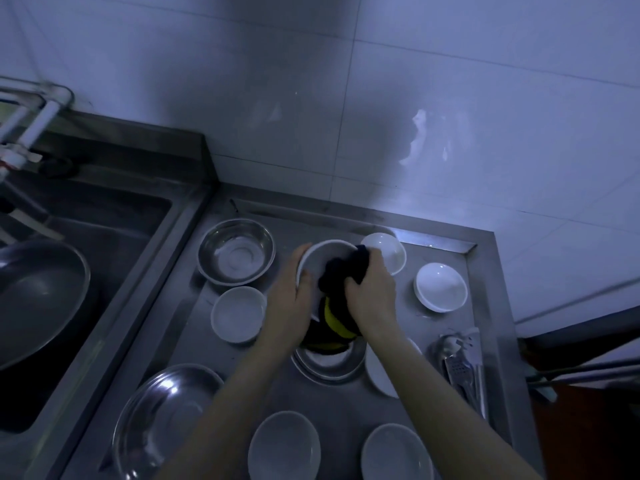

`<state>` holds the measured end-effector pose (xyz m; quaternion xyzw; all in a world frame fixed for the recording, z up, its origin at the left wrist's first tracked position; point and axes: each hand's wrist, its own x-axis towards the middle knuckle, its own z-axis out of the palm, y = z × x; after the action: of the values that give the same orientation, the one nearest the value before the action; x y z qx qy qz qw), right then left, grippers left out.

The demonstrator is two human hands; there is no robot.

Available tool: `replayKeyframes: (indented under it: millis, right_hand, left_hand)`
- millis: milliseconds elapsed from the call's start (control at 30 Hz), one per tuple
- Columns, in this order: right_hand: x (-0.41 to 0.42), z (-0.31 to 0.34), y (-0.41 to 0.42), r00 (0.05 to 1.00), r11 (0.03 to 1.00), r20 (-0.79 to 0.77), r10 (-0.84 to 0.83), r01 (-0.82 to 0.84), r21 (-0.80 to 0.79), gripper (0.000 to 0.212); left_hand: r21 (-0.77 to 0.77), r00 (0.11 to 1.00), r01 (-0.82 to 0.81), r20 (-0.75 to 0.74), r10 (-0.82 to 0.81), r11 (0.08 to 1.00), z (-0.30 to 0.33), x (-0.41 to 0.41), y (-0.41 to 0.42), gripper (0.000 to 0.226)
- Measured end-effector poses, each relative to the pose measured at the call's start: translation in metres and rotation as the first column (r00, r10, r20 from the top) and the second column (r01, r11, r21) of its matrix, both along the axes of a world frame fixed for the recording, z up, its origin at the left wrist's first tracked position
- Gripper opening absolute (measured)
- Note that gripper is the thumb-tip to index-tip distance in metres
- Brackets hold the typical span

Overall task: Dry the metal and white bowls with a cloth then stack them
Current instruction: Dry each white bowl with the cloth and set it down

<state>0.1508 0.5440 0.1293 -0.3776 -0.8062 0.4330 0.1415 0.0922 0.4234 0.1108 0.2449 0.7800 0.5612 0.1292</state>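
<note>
Dim bluish light falls on a steel counter [381, 393] set against a white tiled wall [415, 98], and above its middle a white bowl [322, 252] is held tilted, clear of the surface. The left hand [291, 303] grips the bowl's near-left rim, fingers curled round its edge, while the right hand [372, 296] clamps a dark cloth [341, 275] and presses it into the bowl; a yellow-striped part of the cloth hangs down below the hands. Directly beneath sits a metal bowl [332, 365], partly hidden by the forearms, with a white dish [379, 375] just beside it on the right. Around them lie other white bowls: one at the left [239, 313], two toward the wall at the right [389, 252] [441, 287], and two at the near edge [284, 445] [396, 452]. A second metal bowl [237, 251] stands at the far left of the counter and a wide metal one [162, 420] at the near left. Utensils [462, 368] rest along the right edge, and a sink [104, 237] holding a large pan [38, 303] lies to the left
</note>
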Motion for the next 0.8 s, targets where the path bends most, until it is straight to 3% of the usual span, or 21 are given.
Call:
replayKeyframes:
  millis: [67,133,200,233,267,333,400,467,533,600,700,733,800]
  right_hand:
    - [-0.001,0.002,0.009,0.966,0.919,0.064,0.25,-0.257,0.297,0.04]
    - [-0.005,0.006,0.013,0.9,0.781,0.209,0.382,-0.435,0.449,0.039]
    - [-0.008,0.008,0.01,0.918,0.774,0.167,0.359,-0.393,0.496,0.035]
    - [-0.009,0.009,0.007,0.949,0.826,0.079,0.304,-0.304,0.474,0.034]
    - [-0.01,0.01,0.002,0.974,0.894,-0.019,0.224,-0.198,0.403,0.035]
    - [-0.011,0.01,-0.009,0.993,0.996,-0.114,0.01,0.0,0.089,0.037]
    - [-0.007,0.006,-0.015,0.983,0.958,-0.084,-0.162,0.136,-0.251,0.029]
    - [0.0,0.003,-0.014,0.987,0.928,0.016,-0.161,0.157,-0.339,0.027]
    - [0.007,0.003,-0.01,0.996,0.97,0.063,-0.07,0.083,-0.228,0.032]
    - [0.01,0.004,-0.004,0.995,0.996,0.043,0.088,-0.087,-0.01,0.037]
    - [0.001,0.001,0.003,0.906,0.855,0.205,0.371,-0.42,0.306,0.038]
    - [-0.001,0.001,0.003,0.898,0.843,0.215,0.383,-0.435,0.315,0.038]
    - [-0.003,0.0,-0.001,0.95,0.91,0.078,0.303,-0.313,0.271,0.039]
  left_hand:
    - [-0.117,0.984,0.174,-0.023,-0.178,0.978,0.007,-0.017,-0.01,0.033]
    - [-0.204,0.967,0.247,-0.012,-0.255,0.947,0.013,-0.028,-0.013,0.034]
    - [-0.139,0.976,0.202,-0.051,-0.211,0.969,0.016,-0.027,-0.012,0.033]
    - [-0.076,0.986,0.148,-0.071,-0.153,0.986,0.017,-0.024,-0.009,0.032]
    - [-0.011,0.995,0.07,-0.067,-0.071,0.997,0.018,-0.019,-0.006,0.031]
    - [0.094,0.995,-0.098,-0.02,0.1,0.991,0.016,-0.01,0.001,0.032]
    - [0.133,0.981,-0.194,0.017,0.193,0.972,0.014,-0.002,0.007,0.035]
    - [0.09,0.983,-0.183,0.039,0.181,0.979,0.005,0.001,0.008,0.034]
    - [0.022,0.996,-0.081,0.035,0.08,0.996,0.0,-0.004,0.001,0.032]
    - [-0.061,0.996,0.095,0.006,-0.094,0.994,0.003,-0.017,-0.007,0.028]
    - [-0.305,0.937,0.342,0.04,-0.347,0.889,0.022,-0.038,-0.011,0.031]
    - [-0.337,0.938,0.344,0.075,-0.34,0.876,0.024,-0.04,-0.012,0.032]
    - [-0.276,0.98,0.194,0.089,-0.176,0.941,0.023,-0.036,-0.014,0.041]
